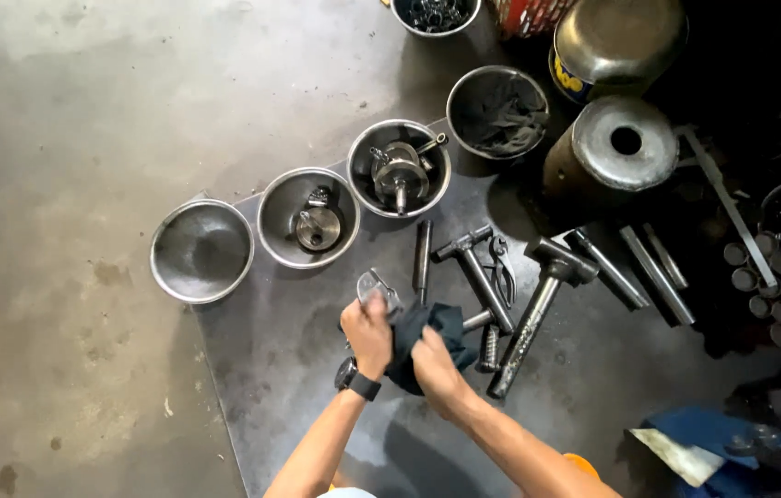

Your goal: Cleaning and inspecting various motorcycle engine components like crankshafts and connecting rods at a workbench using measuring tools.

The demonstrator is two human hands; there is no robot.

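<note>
My left hand (367, 330), with a black watch on the wrist, grips a small shiny metal part (376, 288) above a dark metal sheet (298, 369) on the floor. My right hand (434, 364) clutches a dark blue rag (427, 325) pressed against that part. Just beyond my hands lie a dark steel rod (422, 255), a hammer (475, 269), pliers (502, 268) and a larger sledge-type hammer (538, 309).
Several steel bowls curve across the far side: an empty one (201, 251), one with a round part (309, 218), one with a crank assembly (400, 169), one with a dark cloth (498, 112). Metal cylinders (616, 148), bars and sockets crowd the right. Bare concrete floor spreads left.
</note>
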